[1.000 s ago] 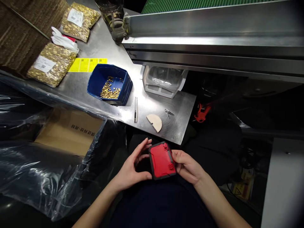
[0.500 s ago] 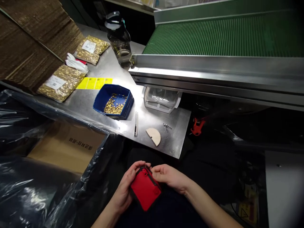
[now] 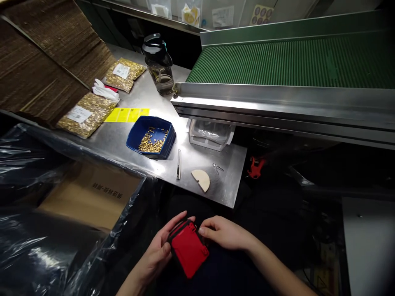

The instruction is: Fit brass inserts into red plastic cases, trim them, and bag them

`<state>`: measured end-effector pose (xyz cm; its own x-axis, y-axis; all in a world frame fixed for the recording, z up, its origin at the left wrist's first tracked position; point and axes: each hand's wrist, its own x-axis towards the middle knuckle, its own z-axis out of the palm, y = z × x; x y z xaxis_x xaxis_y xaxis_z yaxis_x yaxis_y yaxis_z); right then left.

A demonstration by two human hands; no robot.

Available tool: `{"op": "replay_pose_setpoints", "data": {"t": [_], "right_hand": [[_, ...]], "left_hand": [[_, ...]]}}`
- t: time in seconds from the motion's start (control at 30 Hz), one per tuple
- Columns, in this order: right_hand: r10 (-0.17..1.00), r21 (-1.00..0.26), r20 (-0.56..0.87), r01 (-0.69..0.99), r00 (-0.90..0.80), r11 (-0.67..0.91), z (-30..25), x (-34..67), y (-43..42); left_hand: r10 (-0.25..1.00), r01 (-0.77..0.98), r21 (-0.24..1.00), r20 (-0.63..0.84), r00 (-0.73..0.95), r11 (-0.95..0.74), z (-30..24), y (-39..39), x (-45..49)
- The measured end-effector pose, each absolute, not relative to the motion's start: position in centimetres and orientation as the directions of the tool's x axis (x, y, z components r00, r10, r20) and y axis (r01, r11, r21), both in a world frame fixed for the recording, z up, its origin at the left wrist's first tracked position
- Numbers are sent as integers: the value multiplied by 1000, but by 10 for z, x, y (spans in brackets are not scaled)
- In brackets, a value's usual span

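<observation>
A flat red plastic part with a dark rim point(image 3: 188, 250) rests low in front of me, below the metal table's near edge. My left hand point(image 3: 159, 250) cups its left side, thumb on the red face and fingers curled round the upper corner. My right hand point(image 3: 222, 232) grips its upper right edge with bent fingers. Both hands hold this one part together.
On the steel table point(image 3: 123, 135) stand a blue tray of small brass pieces point(image 3: 152, 137), a thin metal tool point(image 3: 178, 164), a half-round beige piece point(image 3: 201, 179), bags of brass parts point(image 3: 86, 114) and a bottle point(image 3: 159, 63). A green conveyor point(image 3: 290, 61) runs at right; a plastic-lined carton point(image 3: 89, 193) sits left.
The red part has turned from upright to slanted and sunk lower toward my lap. My left hand has closed round it. The view has tilted up, showing more conveyor.
</observation>
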<state>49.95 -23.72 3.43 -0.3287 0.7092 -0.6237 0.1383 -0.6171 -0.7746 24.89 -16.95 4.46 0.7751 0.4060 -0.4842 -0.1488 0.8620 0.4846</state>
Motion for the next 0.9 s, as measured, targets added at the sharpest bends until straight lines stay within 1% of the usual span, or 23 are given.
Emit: {"op": "replay_pose_setpoints", "data": {"t": [0.1,0.2,0.27,0.33,0.37,0.43,0.53,0.67,0.77,0.8,0.83,0.9], "right_hand": [[728,-761,-647,249,-225,-599,38,503,-237],[773,-724,-634,365,-18,-585,40,510,-226],[807,-676,-565,466,170,-571,40,514,-210],[825,-609,-461,561,325,-561,39,514,-185],[828,-573,-419,600,371,-559,38,512,-171],[830,-504,-383,662,405,-555,32,506,-143],[842,-447,-410,728,350,-520,25,500,-118],[865,-487,-467,764,182,-423,38,508,-140],[874,-609,-486,711,17,-353,72,523,-187],[883,-698,-462,649,-84,-304,85,526,-204],[885,-758,-430,605,-181,-244,96,527,-219],[866,-795,-355,602,-352,-81,111,521,-246]], "left_hand": [[418,-167,475,-490,765,864,40,-175,251],[430,-248,387,-511,744,888,37,-182,257],[430,-330,277,-523,736,902,35,-186,263],[409,-382,171,-551,727,908,34,-188,269],[390,-387,134,-573,721,912,35,-188,271],[350,-369,103,-618,704,924,37,-189,275],[317,-332,106,-653,688,937,41,-191,277],[310,-282,155,-675,669,947,47,-196,278],[314,-256,189,-681,661,948,49,-198,281],[316,-248,200,-684,658,948,50,-198,281],[316,-238,209,-689,653,948,51,-198,282],[303,-219,210,-701,646,953,53,-198,284]]}}
